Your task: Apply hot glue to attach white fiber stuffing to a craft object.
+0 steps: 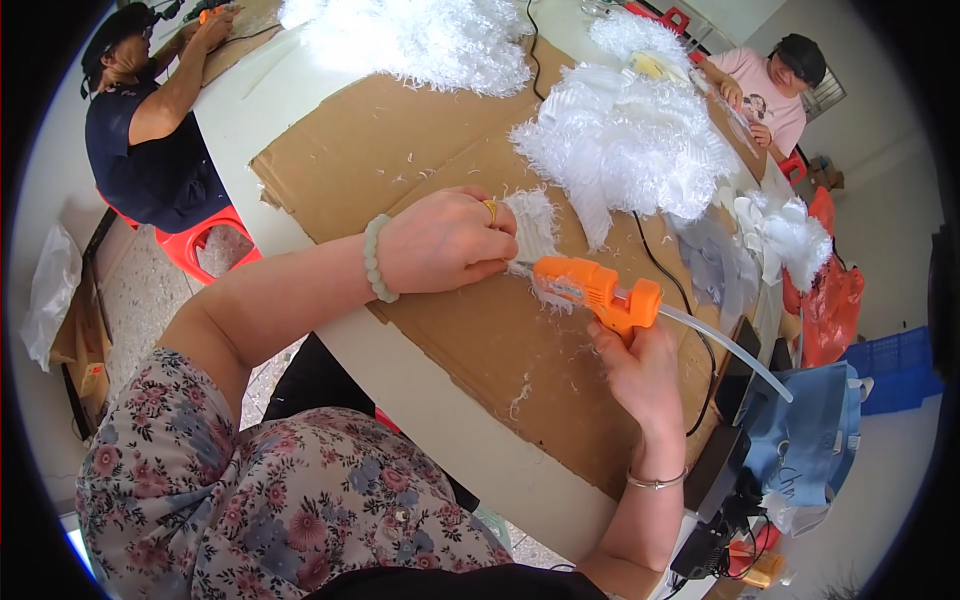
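Here's the orange glue gun (590,283), out over the middle of the cardboard, and your right hand (643,375) is wrapped around its handle, fingers mostly lost behind the grip. The nozzle points left, straight at your left hand (445,245), where the very tip blurs into pale fibres. Your left fingers are drawn together at the white fringed piece (535,222), but their tips are tucked out of sight, so I can't tell whether they pinch it or just press it. That piece runs out from beneath your knuckles, part of it covered by your hand, more fluff showing under the gun. Out the back comes a translucent glue stick (735,348), arching over the black cord (655,265), whose upper stretch slips beneath the shaggy white pile (630,140). That pile crowds the far side; a second white heap (410,45) is cut off at the top. Your roomiest stretch of cardboard (470,350) spreads toward you, sprinkled with loose threads, its ragged near edge stopping short of the white table (375,375) rim. On the right, the cord and the blue bag (800,430) tighten things up. Beyond, one co-worker (150,130) sits left, another (775,95) far right.
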